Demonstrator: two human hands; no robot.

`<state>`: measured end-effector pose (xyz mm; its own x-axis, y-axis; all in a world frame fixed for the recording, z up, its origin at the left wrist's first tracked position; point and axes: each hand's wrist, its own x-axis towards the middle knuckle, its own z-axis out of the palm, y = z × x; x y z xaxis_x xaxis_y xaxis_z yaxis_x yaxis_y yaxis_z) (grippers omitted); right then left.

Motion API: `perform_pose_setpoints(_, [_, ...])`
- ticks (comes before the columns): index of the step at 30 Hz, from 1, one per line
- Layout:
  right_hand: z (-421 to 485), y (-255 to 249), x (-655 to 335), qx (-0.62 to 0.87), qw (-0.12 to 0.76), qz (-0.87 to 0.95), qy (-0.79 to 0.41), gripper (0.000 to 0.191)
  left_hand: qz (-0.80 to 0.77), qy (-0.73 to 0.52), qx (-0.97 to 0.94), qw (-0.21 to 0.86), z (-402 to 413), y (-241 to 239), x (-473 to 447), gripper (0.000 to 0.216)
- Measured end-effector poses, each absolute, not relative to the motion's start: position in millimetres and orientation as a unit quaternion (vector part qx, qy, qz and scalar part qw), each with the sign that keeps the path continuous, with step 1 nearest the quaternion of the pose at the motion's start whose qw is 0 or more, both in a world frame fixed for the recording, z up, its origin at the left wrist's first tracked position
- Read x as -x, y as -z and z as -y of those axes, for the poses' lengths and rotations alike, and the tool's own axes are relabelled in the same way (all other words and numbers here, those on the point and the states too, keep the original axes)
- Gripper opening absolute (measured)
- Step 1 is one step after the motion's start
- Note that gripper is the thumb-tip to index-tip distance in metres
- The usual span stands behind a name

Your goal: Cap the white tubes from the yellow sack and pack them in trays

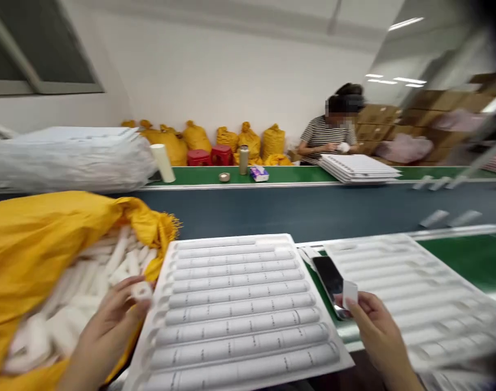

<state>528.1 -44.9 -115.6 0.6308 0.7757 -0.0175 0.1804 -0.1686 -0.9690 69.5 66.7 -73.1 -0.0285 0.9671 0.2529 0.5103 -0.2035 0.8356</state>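
With the left hand (109,315) pinching a white tube (141,291) and the right hand (374,317) a small white piece (350,293), too blurred to name surely, a light fingertip grip, clear of the tray (342,363) between them, serves best

Remotely, I counted one left hand (112,319) and one right hand (372,317), each with one white piece (349,293); two foreground trays (343,355); one phone (328,276); two red stools (222,155); one flask (243,161); one tissue pack (259,174); one co-worker (322,141). Yellow sacks (273,142) behind overlapped beyond my counting.
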Motion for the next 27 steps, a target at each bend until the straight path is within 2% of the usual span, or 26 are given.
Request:
perform_pose_setpoints(4, [11.4, 78.6, -482.3, 0.626, 0.488, 0.525, -0.306, 0.037, -0.463, -0.494, -0.689, 0.259, -48.0, 59.8, -116.0, 0.021])
perform_pose_setpoints(7, [-6.6, 53.5, -436.5, 0.512, 0.428, 0.693, -0.273, 0.03, -0.387, -0.53, -0.701, 0.279, -42.1, 51.6, -153.7, 0.029])
perform_pose_setpoints(9, [-14.9, 40.4, -414.9, 0.439, 0.425, 0.749, -0.258, 0.032, -0.363, -0.498, -0.736, 0.281, -39.5, 46.0, -166.8, 0.033])
perform_pose_setpoints(13, [-25.3, 22.0, -400.6, 0.361, 0.431, 0.792, -0.237, 0.036, -0.38, -0.355, -0.827, 0.215, -38.0, 34.0, -169.1, 0.035])
perform_pose_setpoints(16, [-31.2, 14.1, -404.3, 0.338, 0.407, 0.825, -0.199, 0.037, -0.396, -0.299, -0.858, 0.131, -38.0, 26.9, -165.1, 0.038])
perform_pose_setpoints(21, [-39.7, 11.9, -411.1, 0.319, 0.373, 0.854, -0.17, 0.038, -0.384, -0.301, -0.868, 0.093, -38.3, 21.2, -164.5, 0.042])
perform_pose_setpoints(27, [-45.0, 21.9, -412.4, 0.381, 0.371, 0.817, -0.225, 0.028, -0.368, -0.317, -0.871, 0.071, -42.2, 22.2, -170.8, 0.03])
